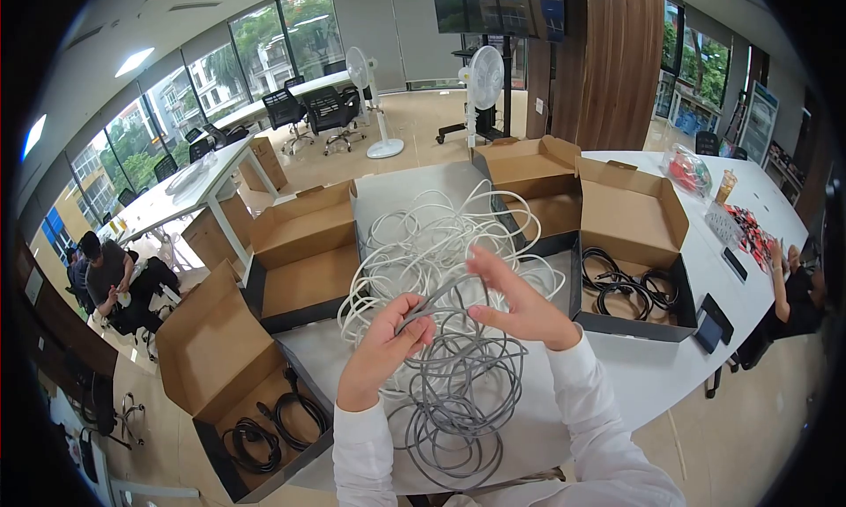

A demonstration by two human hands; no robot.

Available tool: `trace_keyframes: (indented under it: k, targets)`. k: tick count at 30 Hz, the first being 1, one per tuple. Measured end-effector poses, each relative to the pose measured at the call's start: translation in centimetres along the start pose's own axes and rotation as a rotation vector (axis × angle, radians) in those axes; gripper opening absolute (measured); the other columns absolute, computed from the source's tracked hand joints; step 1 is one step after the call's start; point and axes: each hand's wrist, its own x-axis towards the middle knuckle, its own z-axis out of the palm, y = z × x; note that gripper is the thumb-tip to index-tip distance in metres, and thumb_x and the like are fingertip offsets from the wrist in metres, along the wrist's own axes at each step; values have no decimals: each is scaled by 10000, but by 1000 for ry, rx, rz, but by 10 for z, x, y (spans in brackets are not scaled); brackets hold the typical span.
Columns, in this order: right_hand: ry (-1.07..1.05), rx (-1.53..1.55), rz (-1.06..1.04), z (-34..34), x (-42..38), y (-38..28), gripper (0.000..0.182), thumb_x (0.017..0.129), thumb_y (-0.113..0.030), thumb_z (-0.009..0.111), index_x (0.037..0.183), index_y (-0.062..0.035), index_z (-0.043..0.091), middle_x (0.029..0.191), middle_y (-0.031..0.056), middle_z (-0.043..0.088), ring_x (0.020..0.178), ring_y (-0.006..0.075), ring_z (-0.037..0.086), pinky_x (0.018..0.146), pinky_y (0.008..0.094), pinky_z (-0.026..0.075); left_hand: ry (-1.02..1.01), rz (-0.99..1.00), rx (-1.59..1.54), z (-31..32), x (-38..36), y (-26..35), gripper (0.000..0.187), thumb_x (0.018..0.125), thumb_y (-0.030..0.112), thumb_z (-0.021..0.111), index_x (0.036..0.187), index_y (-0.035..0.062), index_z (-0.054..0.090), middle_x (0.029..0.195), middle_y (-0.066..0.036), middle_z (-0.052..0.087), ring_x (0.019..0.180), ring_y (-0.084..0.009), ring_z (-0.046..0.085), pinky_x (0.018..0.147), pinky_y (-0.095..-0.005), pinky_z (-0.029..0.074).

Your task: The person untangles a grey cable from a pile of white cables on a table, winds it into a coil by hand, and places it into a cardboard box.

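My left hand [388, 341] is closed around strands of grey cable [467, 379], held above the table. My right hand [520, 303] has its thumb and fingers apart, right beside the upper loop of that cable. Below both hands the rest of the grey cable lies in loose, overlapping loops near the table's front edge. Behind it spreads a large tangle of white cable [414, 243], partly hidden by my hands.
Open cardboard boxes stand on both sides: a front left box [207, 366] and a right box [630, 207] hold coiled black cables, while a back left box [308, 273] and back right box [533, 168] show bare interiors. A tablet [712, 324] lies rightward, near a seated person.
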Motion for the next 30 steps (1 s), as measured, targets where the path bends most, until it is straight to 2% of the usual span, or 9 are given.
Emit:
trace_keyframes:
  k: [1, 4, 11, 14, 19, 22, 25, 28, 30]
  targets:
    - [-96, 303, 87, -1, -1, 6, 685, 948, -149, 631, 1511, -20, 261, 1372, 109, 462, 1258, 188, 468, 1064, 325, 353, 28, -2, 19, 3, 1, -3, 137, 988, 74, 520, 1117, 30, 517, 829, -5, 567, 642, -38, 460, 590, -185, 373]
    - [-171, 303, 220, 3, 4, 17, 648, 970, -149, 595, 1510, -21, 261, 1327, 122, 499, 1248, 191, 474, 1074, 324, 350, 46, 1, 42, 2, 6, -10, 128, 985, 87, 527, 1106, 46, 517, 828, 8, 559, 637, -19, 446, 568, -172, 348]
    - [-103, 136, 105, 8, 1, 14, 554, 974, -149, 582, 1452, -19, 335, 1281, 113, 518, 1202, 180, 496, 1050, 342, 399, 214, 19, 2, 6, 9, -12, 116, 966, 37, 520, 1082, 37, 517, 804, -2, 551, 618, -19, 429, 537, -185, 353]
    - [-34, 126, 131, 20, 0, 10, 425, 975, -140, 578, 1351, -27, 416, 1253, 109, 529, 1149, 167, 540, 969, 314, 469, 308, 181, 272, 9, 16, -22, 109, 969, 45, 519, 1075, 23, 531, 794, -11, 562, 592, -16, 458, 510, -191, 376]
    - [-52, 523, 391, 12, 9, -4, 189, 982, -90, 551, 1158, -58, 494, 968, 41, 621, 888, 136, 654, 795, 239, 540, 21, -21, -44, 2, 8, -7, 149, 982, 141, 562, 1027, -1, 557, 716, -19, 545, 522, -57, 445, 480, -233, 396]
    - [-47, 739, 508, 4, 6, -10, 159, 964, -84, 586, 1102, -56, 513, 786, -7, 595, 654, 65, 588, 594, 200, 478, -127, -35, -297, -8, 5, -8, 285, 1002, 287, 550, 920, 14, 559, 677, -13, 530, 533, -99, 467, 507, -258, 398]
    - [-266, 962, 446, -15, 1, -8, 147, 961, -96, 583, 1092, -64, 524, 684, -49, 528, 496, 17, 413, 476, 182, 340, -190, -36, -388, -10, 9, -22, 417, 1010, 431, 501, 837, 51, 510, 638, -6, 502, 574, -118, 485, 548, -259, 392]
    - [-228, 923, 419, -18, 1, -7, 209, 949, -93, 581, 1152, -63, 543, 620, -56, 426, 467, -1, 260, 444, 204, 202, -151, -107, -293, 5, 6, -11, 475, 1016, 485, 452, 736, 103, 414, 582, 8, 446, 577, -134, 479, 618, -280, 418]
    - [-210, 885, 413, -19, 1, -11, 232, 936, -92, 588, 1163, -50, 568, 601, -64, 393, 476, 4, 271, 453, 205, 205, -160, -122, -230, 7, 5, -9, 497, 1025, 487, 429, 695, 117, 395, 561, 17, 416, 584, -132, 477, 636, -285, 425]
